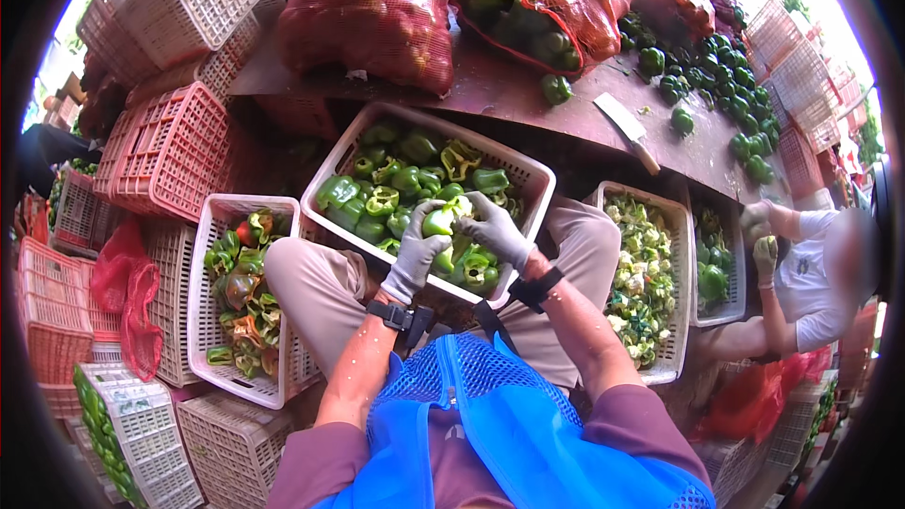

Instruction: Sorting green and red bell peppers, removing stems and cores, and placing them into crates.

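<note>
In my gloved left hand (418, 254) is a green bell pepper (437, 222), held above a white plastic crate (322, 168). My right hand (498, 230), gloved too, grips a pale piece of pepper core (462, 207) at the pepper's upper right side; whether the core is fully detached I cannot tell. Below both hands the crate holds many green peppers, several cut open, such as a hollowed pepper (382, 201). By my right knee a second crate (680, 339) is filled with pale cores and stems. Beside my left knee a third crate (272, 396) contains discoloured pepper pieces.
A cleaver (621, 118) lies near the edge of the table (495, 95). Red mesh sacks (371, 14) and loose green peppers (735, 85) are on it. Stacked crates (170, 148) rise at left. A co-worker (813, 276) sits at right beside another crate (735, 311).
</note>
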A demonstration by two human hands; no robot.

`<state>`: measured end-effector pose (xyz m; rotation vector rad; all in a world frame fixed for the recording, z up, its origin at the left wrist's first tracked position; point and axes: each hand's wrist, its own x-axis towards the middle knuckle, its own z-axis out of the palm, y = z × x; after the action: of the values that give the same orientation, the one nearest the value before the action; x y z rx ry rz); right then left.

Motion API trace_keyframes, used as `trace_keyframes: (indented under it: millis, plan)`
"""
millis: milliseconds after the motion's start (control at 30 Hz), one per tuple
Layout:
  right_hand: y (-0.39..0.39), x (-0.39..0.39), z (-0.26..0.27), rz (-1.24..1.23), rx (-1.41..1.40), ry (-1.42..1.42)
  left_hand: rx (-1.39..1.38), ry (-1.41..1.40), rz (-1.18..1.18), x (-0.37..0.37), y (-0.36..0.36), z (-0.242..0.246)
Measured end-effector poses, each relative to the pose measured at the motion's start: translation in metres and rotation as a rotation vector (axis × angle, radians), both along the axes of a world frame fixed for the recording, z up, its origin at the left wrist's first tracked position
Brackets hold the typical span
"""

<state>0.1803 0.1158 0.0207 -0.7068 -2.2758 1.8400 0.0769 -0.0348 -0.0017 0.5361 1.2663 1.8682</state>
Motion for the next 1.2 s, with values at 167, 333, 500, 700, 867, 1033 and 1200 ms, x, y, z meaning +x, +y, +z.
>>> trace_keyframes:
  millis: [167,333,500,700,867,1033,1200]
  plan:
    - [-0.009,0.005,0.010,-0.074,0.648,-0.243,-0.156,0.432,0.084,0.007,0.004,0.007]
    - [0.031,0.030,0.021,-0.297,0.615,-0.135,-0.287,0.956,0.275,-0.029,0.002,0.010]
    - [0.104,0.150,0.068,-0.665,1.079,-0.257,-0.261,1.263,0.242,-0.035,0.035,0.041]
    - [0.118,0.324,0.023,-0.824,1.048,-0.744,-0.288,1.605,-0.008,0.005,0.119,0.009]
    - [0.092,0.369,-0.035,-0.809,0.713,-0.922,-0.602,1.469,-0.330,0.032,0.177,-0.094]
    - [0.080,0.364,-0.037,-0.712,0.609,-1.230,-0.873,1.535,-0.611,0.056,0.212,-0.142]
    - [0.135,0.287,0.013,-0.325,0.635,-1.371,-0.836,1.696,-0.563,0.053,0.220,-0.238]
